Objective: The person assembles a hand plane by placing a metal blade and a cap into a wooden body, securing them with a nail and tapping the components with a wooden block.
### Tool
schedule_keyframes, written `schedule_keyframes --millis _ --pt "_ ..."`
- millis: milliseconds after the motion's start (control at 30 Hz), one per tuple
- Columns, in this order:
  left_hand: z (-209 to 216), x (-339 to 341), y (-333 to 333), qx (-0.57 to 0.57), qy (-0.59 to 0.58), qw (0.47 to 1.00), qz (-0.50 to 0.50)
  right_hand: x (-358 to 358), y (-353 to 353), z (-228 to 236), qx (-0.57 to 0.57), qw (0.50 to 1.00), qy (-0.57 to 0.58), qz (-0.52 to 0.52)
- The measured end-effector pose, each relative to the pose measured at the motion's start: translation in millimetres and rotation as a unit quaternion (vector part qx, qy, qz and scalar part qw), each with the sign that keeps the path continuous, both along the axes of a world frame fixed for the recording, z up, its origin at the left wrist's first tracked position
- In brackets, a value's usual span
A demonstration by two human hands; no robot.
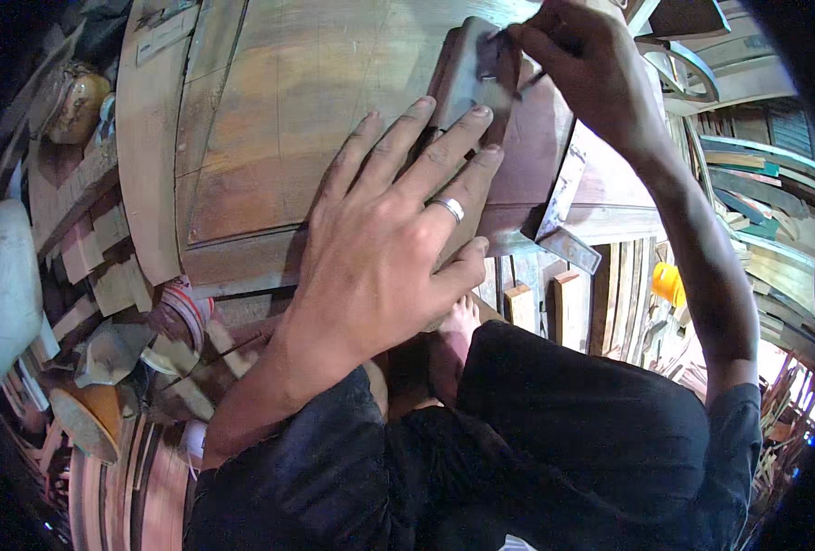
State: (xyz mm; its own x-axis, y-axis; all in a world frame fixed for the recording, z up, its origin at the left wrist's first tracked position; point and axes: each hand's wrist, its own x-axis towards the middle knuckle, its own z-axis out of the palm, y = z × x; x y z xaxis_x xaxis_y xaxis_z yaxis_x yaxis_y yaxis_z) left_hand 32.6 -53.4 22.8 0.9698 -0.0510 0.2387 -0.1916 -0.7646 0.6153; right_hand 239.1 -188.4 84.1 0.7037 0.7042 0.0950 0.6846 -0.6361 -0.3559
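While the broad wooden table (279, 119) spreads under both hands, its near edge facing the person's knees, a long dark wooden piece (464, 73) lies on it right of the middle, pointing away from that edge, its near end hidden by fingers. The piece looks rigid and solid, probably of moderate weight; its smooth, slightly shiny top could let fingertips slide, and its shaped long edges would likely dent or chip before the body bent. The best hold seems to be across both long sides near the middle, or a flat palm pressing it down on the table. A metal square (561, 184) sits by the table's near right corner. The left hand (394, 234) is palm down, its fingers spread apart, tips over the piece, pressing rather than gripping. The right hand (596, 69), beyond it at the piece's right side, has its fingers pinched together on a thin dark tool (532, 83), too blurred to identify; that one appears light, best held close to its tip.
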Motion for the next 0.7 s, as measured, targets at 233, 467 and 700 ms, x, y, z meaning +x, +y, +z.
schedule_keyframes --millis 233,467,700 --pt "-0.2 -3.8 -4.9 0.012 0.002 1.0 0.001 -23.8 -9.9 7.3 -0.03 0.999 -0.011 0.043" --pt "-13.8 -11.7 -4.2 0.025 -0.019 0.999 0.006 -40.1 -16.4 -2.1 -0.047 0.997 -0.032 0.06" --pt "-16.8 -15.0 8.8 0.011 -0.008 1.0 0.008 -27.6 -1.5 -9.5 -0.035 0.998 -0.013 0.053"
